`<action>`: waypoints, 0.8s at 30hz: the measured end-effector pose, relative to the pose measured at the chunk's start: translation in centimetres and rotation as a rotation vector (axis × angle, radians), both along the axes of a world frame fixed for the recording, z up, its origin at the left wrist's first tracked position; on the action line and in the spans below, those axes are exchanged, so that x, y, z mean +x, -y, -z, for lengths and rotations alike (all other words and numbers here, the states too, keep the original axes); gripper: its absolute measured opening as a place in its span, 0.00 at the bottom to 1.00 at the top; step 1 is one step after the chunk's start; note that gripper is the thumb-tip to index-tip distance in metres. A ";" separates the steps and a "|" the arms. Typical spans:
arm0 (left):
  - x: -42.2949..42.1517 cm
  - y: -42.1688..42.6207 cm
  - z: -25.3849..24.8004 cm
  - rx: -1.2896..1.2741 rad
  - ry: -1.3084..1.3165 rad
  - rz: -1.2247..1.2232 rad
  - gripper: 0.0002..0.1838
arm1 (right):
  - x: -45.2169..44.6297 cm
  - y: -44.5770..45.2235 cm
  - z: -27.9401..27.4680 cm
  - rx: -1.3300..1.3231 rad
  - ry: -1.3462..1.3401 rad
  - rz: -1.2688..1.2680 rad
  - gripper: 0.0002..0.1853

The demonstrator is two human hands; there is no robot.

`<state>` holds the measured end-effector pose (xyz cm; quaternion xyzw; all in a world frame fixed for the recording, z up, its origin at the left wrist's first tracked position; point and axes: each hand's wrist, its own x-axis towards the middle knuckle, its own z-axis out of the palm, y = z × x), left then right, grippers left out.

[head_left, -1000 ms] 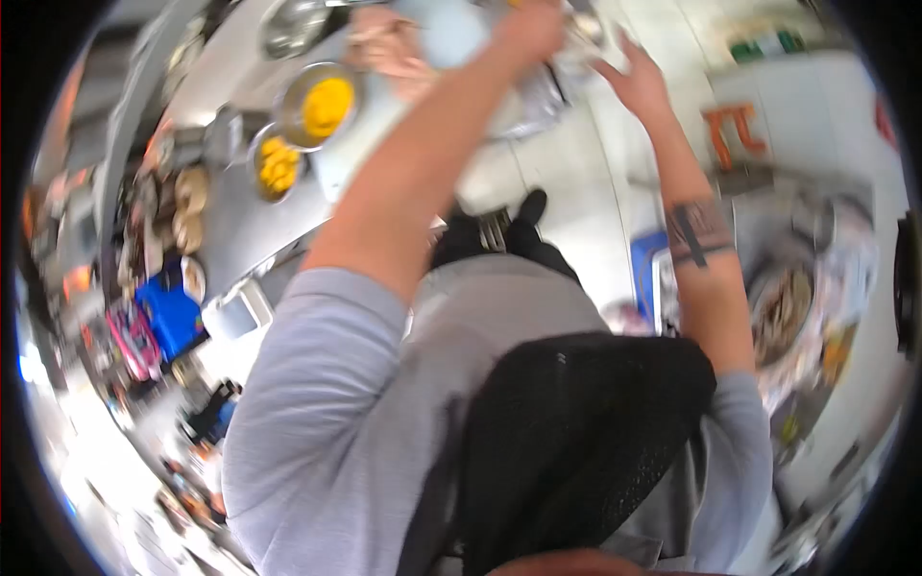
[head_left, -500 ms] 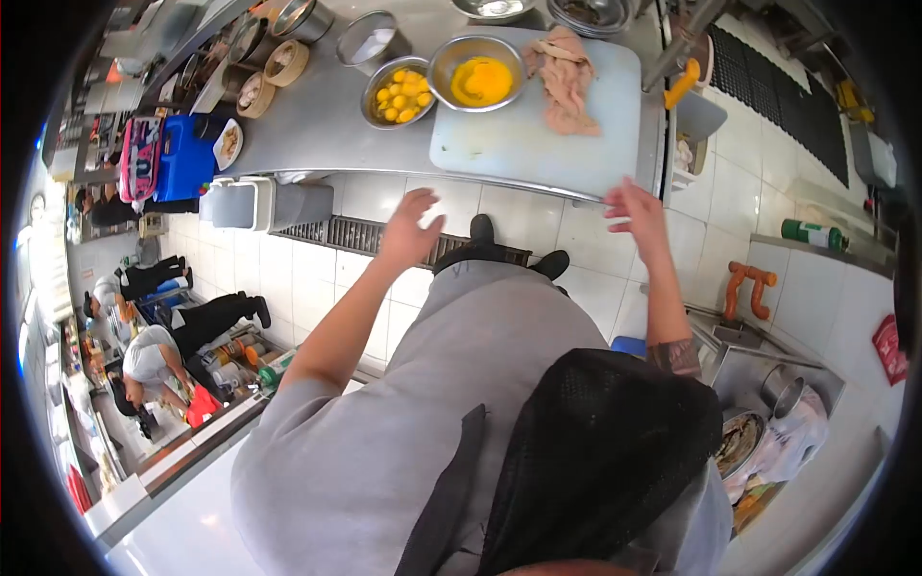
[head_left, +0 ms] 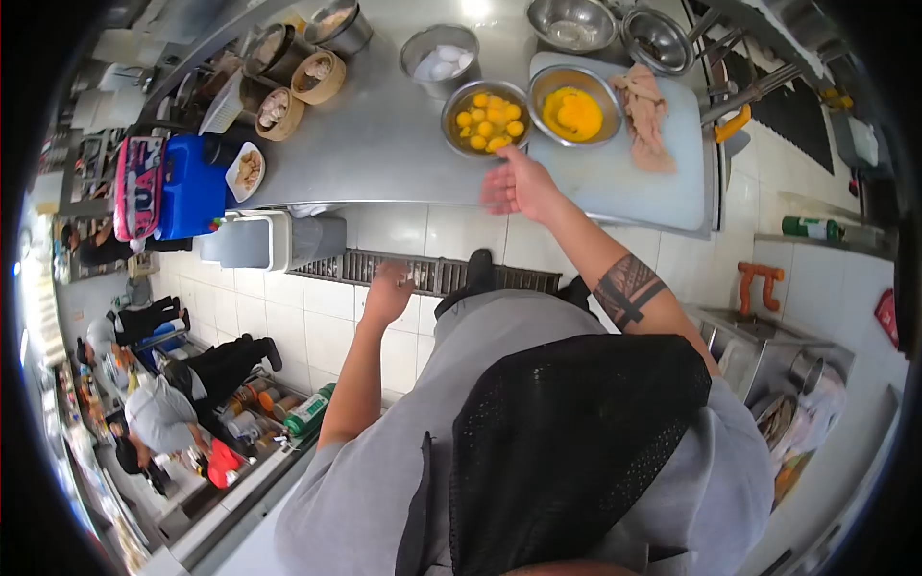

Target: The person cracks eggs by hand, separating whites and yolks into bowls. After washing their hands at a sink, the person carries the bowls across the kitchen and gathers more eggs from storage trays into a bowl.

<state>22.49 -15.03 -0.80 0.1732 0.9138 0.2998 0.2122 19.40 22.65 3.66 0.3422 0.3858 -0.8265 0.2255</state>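
Observation:
My right hand (head_left: 521,186) is open, palm partly turned up and fingers pointing left, over the counter's front edge. Its thumb is close to a steel bowl (head_left: 449,137) of whole egg yolks (head_left: 488,115); I cannot tell whether it touches the rim. Beside that bowl stands another steel bowl (head_left: 612,123) with beaten egg (head_left: 572,113), at the corner of a white cutting board (head_left: 615,187). A crumpled beige cloth (head_left: 645,120) lies on the board. My left hand (head_left: 390,291) hangs above the floor drain, fingers loosely bent and apart, holding nothing visible.
A steel pot (head_left: 434,84) holding white pieces like eggshells stands behind the yolks. Bamboo steamers (head_left: 327,88), a white dish of food (head_left: 248,171) and a blue container (head_left: 188,187) are at left. Two steel bowls (head_left: 573,27) sit behind the board. People work at far left.
My right hand has swung left, from the board's front right to just before the yolk bowl. My left hand has lowered toward my body. The view has shifted, moving the counter things right.

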 end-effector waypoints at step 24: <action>-7.5 0.8 1.3 -0.047 0.100 0.550 0.20 | 7.6 5.9 -0.9 0.132 0.086 0.321 0.19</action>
